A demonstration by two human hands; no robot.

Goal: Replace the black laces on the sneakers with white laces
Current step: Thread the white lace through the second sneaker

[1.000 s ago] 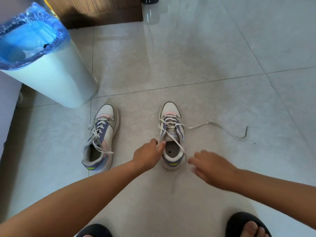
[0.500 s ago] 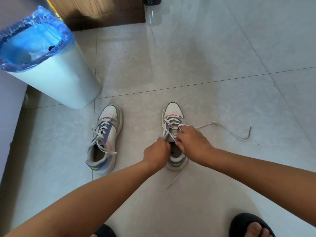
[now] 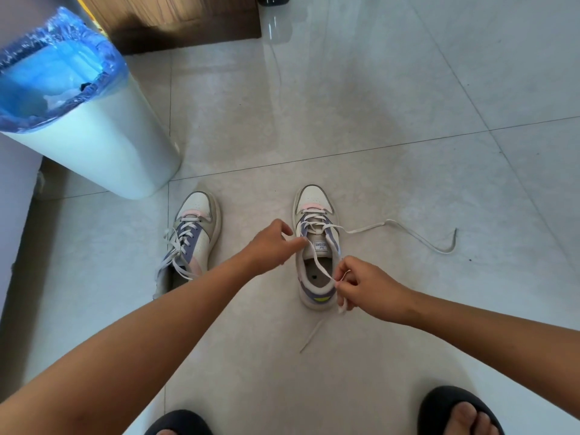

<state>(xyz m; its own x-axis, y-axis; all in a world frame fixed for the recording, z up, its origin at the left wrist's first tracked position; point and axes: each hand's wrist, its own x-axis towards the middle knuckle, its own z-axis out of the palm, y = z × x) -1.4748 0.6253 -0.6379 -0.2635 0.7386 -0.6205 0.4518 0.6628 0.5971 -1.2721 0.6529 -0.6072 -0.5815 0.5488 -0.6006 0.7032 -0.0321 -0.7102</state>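
Two white sneakers with purple and pink panels stand on the tiled floor, toes pointing away. The left sneaker (image 3: pixel 194 243) is fully laced in white, its ends loose. The right sneaker (image 3: pixel 315 246) is partly laced with a white lace (image 3: pixel 408 232); one end trails across the floor to the right. My left hand (image 3: pixel 271 243) pinches the lace at the shoe's left eyelets. My right hand (image 3: pixel 361 285) pinches the other lace end beside the heel, and that end hangs down to the floor.
A white bin (image 3: pixel 94 146) with a blue liner stands at the back left. A wooden door or cabinet (image 3: pixel 175 20) is at the far edge. My feet in black slippers (image 3: pixel 455 409) are at the bottom. A grey wall runs along the left.
My right hand has drawn back from the tongue to beside the heel, pulling the lace end with it. My left hand has shifted up to the left eyelets.
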